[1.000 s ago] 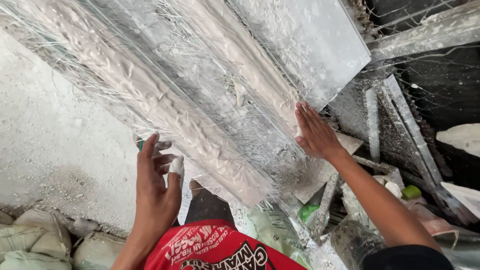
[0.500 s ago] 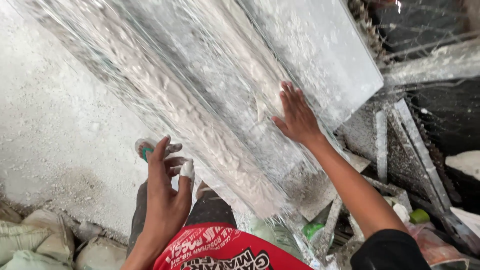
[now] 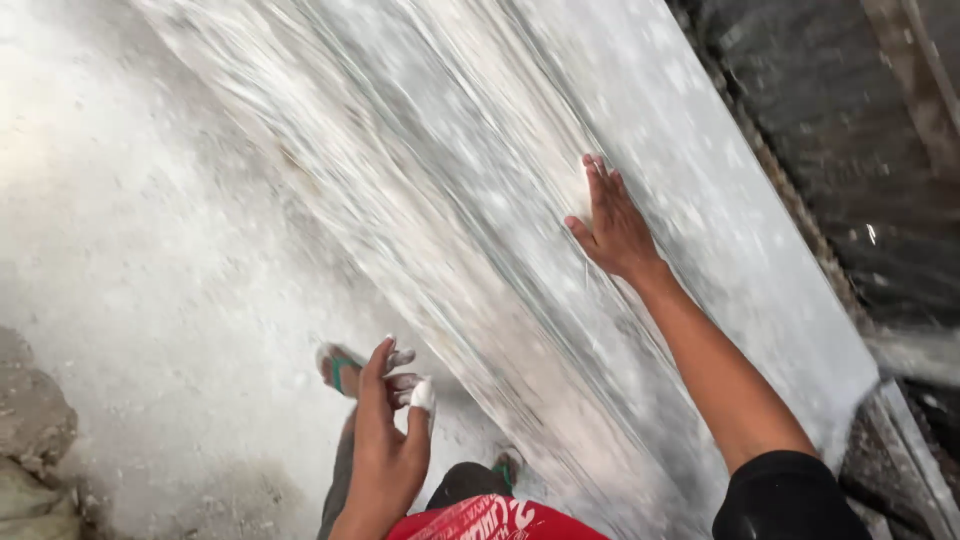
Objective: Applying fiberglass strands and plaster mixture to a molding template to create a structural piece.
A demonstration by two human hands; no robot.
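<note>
Right hand lies spread flat on the dusty ribbed moulding; left hand, fingers loosely spread and empty, hovers near; the moulding could slide or crack unsupported.

Bright daylight, heavy motion blur, dim right edge

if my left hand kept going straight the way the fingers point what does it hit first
Probably the dusty white floor just past the foot in the green sandal; the left hand points up-frame, beside the long moulded slab. Depth is unclear.
</note>
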